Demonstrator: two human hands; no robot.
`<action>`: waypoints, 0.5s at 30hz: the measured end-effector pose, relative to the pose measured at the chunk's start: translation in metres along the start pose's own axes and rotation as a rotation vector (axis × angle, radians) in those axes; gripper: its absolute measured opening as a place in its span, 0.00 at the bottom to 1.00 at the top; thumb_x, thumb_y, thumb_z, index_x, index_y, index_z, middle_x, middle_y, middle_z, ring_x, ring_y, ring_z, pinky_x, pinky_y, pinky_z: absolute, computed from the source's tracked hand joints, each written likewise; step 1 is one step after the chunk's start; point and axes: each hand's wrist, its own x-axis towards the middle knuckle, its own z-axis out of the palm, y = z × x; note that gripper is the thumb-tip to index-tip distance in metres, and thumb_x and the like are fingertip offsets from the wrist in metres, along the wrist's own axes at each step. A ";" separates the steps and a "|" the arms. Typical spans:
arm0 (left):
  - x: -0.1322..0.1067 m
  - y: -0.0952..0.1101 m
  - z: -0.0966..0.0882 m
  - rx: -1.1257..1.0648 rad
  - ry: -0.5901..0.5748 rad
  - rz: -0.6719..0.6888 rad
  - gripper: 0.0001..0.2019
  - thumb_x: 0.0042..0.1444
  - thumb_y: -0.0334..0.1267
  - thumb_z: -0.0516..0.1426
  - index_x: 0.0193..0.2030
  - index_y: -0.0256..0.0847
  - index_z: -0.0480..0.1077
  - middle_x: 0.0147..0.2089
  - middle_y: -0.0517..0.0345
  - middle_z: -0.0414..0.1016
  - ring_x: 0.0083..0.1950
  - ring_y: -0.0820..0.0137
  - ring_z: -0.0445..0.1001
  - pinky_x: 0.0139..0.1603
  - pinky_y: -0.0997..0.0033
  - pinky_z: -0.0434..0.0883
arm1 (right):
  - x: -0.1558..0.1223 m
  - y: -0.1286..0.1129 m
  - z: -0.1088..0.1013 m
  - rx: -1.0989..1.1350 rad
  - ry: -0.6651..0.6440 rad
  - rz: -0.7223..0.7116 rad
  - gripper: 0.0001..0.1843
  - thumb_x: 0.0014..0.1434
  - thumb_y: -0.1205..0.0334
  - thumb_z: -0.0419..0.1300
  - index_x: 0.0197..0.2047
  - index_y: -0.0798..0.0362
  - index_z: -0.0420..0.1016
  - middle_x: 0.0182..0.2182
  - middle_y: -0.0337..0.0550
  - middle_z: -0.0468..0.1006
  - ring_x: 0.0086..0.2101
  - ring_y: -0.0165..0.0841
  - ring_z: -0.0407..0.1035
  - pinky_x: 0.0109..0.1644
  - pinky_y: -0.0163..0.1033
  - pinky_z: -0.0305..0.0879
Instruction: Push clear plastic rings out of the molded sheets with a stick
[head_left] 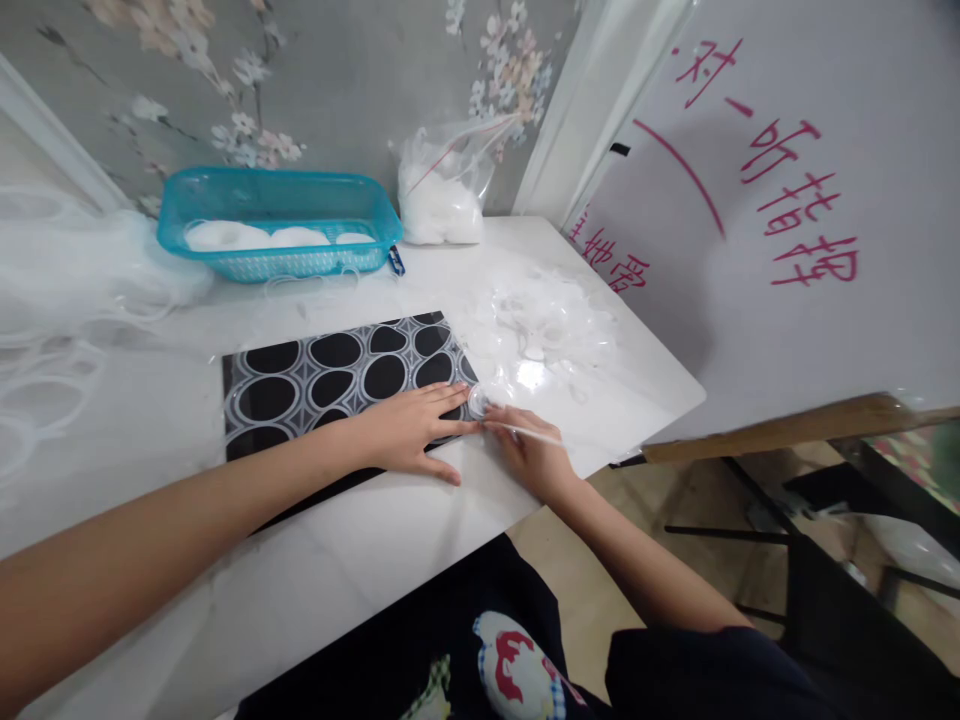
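My left hand [415,432] lies flat with fingers stretched out on the right edge of a black mat with grey oval patterns [315,385]. My right hand [529,452] rests beside it on the white table [375,530], fingers curled around a small clear plastic piece [480,402] that touches the mat's corner. A thin clear strip runs across the back of my right hand. Just beyond both hands lies a loose pile of clear plastic pieces [551,330].
A turquoise basket [277,222] holding white round pads stands at the back. A clear bag of white material [442,190] sits beside it. White netting [67,290] covers the left side. A white board with red writing [787,200] leans at the right, past the table edge.
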 end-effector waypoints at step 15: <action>-0.025 0.004 -0.024 0.075 0.020 -0.011 0.38 0.60 0.63 0.52 0.71 0.44 0.54 0.74 0.41 0.46 0.74 0.51 0.48 0.71 0.49 0.49 | 0.157 0.098 -0.095 -0.348 0.283 0.561 0.10 0.53 0.59 0.63 0.33 0.57 0.81 0.32 0.55 0.83 0.37 0.48 0.76 0.45 0.50 0.70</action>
